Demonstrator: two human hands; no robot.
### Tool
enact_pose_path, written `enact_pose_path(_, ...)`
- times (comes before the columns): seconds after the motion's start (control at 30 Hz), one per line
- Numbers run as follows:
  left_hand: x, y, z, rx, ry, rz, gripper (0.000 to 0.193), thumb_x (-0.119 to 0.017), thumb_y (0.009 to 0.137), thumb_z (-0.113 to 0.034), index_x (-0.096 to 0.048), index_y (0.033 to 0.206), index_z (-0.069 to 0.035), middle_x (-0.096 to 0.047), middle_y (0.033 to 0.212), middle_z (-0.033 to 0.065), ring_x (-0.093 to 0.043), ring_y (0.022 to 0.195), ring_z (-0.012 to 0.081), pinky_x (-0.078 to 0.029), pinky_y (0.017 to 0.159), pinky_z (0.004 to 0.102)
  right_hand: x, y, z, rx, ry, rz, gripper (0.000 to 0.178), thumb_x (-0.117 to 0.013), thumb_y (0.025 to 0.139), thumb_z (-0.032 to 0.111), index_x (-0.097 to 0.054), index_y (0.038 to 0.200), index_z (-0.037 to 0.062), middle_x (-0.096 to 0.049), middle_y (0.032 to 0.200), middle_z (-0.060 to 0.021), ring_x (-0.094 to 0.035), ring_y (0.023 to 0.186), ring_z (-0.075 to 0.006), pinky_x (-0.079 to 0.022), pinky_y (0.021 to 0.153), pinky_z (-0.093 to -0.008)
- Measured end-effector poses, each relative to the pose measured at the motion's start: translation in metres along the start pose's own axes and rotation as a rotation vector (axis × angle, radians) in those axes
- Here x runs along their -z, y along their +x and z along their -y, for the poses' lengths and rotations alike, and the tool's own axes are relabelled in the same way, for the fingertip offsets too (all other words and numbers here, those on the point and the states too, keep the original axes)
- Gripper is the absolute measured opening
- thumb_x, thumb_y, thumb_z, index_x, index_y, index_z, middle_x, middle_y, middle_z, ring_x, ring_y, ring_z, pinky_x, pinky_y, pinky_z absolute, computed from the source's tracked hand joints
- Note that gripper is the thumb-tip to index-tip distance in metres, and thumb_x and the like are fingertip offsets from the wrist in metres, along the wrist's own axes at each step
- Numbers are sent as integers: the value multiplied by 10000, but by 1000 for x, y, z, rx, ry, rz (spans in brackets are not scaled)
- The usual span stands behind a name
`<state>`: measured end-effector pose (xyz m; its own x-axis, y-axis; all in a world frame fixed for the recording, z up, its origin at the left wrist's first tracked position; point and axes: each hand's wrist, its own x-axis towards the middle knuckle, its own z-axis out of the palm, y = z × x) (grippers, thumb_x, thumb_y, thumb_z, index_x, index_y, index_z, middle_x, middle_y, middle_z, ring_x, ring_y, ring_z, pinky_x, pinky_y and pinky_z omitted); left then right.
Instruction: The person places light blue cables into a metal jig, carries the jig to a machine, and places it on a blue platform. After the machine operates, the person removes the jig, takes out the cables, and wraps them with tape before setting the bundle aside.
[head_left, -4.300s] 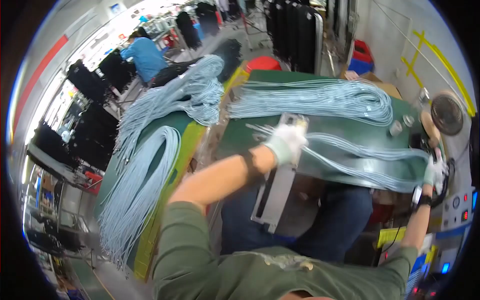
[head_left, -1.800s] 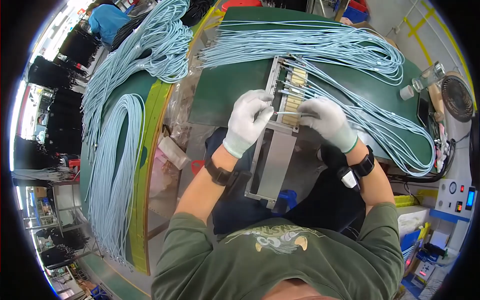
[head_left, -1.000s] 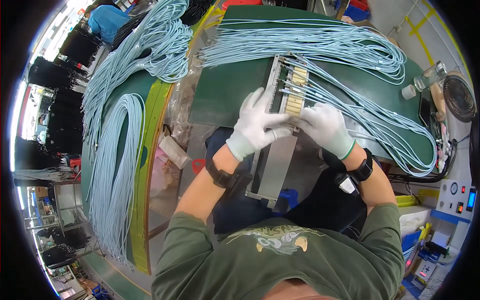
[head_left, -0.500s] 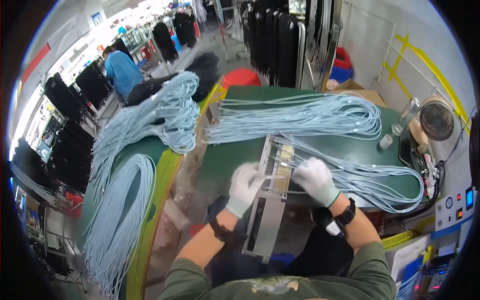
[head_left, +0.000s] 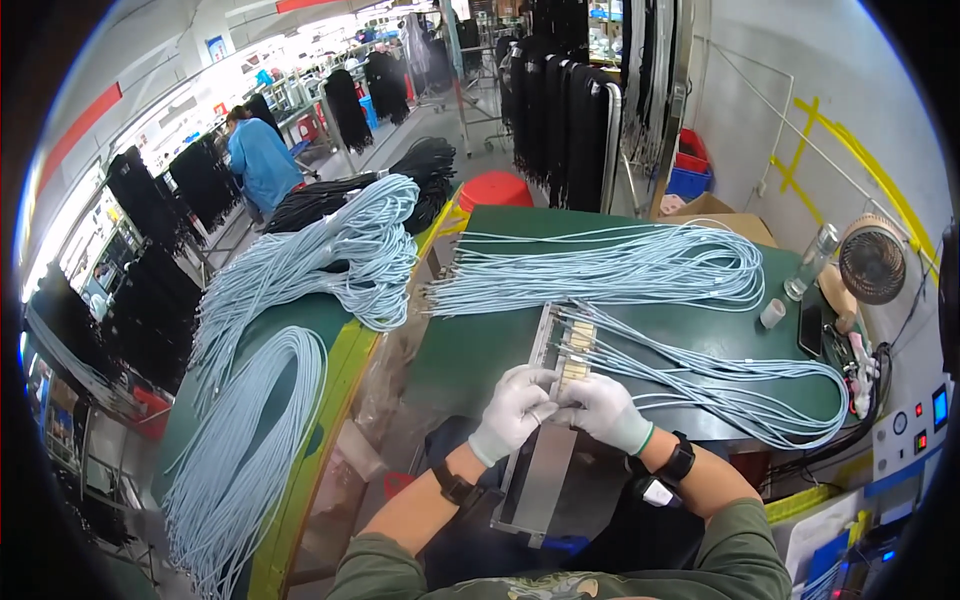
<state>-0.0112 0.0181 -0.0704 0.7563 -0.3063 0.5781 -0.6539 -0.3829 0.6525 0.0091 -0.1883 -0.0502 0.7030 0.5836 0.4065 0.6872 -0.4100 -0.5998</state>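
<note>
My white-gloved left hand [head_left: 515,410] and right hand [head_left: 606,410] meet over the near part of a long metal fixture [head_left: 540,472]. Both are closed in a pinch, their fingertips almost touching. A light blue cable [head_left: 655,402] runs out to the right from my right hand. The left fingers hide what they hold. Just beyond my hands, yellowish blocks [head_left: 578,350] line the fixture, and several cable ends lie across them. From there the cables loop right over the green table in a bundle [head_left: 800,378].
A larger bundle of light blue cables [head_left: 610,265] lies at the back of the green table [head_left: 480,345]. More bundles [head_left: 250,430] cover the left table. A small fan [head_left: 872,247], a clear bottle [head_left: 811,262] and a white cup [head_left: 772,313] stand at right. A person in blue [head_left: 262,165] is far left.
My hands have come together over the fixture, where they were apart before. The right hand has moved left and nearer to me. The whole view has shifted slightly.
</note>
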Motion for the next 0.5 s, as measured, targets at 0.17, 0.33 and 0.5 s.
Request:
enact_pose_path(0.17,3,-1,-2,65,-48,13,118,-698,856,-85,-625,786,-25,-660,1214,127,-547,1167,306,-443,995,402,0,6,3,53,-80,-25,232,-790,756,276,-634,813,114,-642,770,-66,-624,775,-285,-483,701,-381)
enact_pose_path(0.33,-2,-7,9,152,-137,-15,118,-680,861,-73,-621,771,-25,-674,1184,127,-571,1133,299,-449,981,392,-5,5,8,191,-348,-126,202,-779,754,256,-642,823,123,-624,746,-51,-616,742,-264,-470,665,-393)
enact_pose_path(0.5,1,-7,9,140,-87,-95,115,-682,860,-72,-625,773,-22,-683,1158,128,-586,1107,293,-459,953,381,8,2,3,96,-411,-68,146,-759,763,214,-667,824,118,-629,751,-52,-618,745,-272,-476,670,-407)
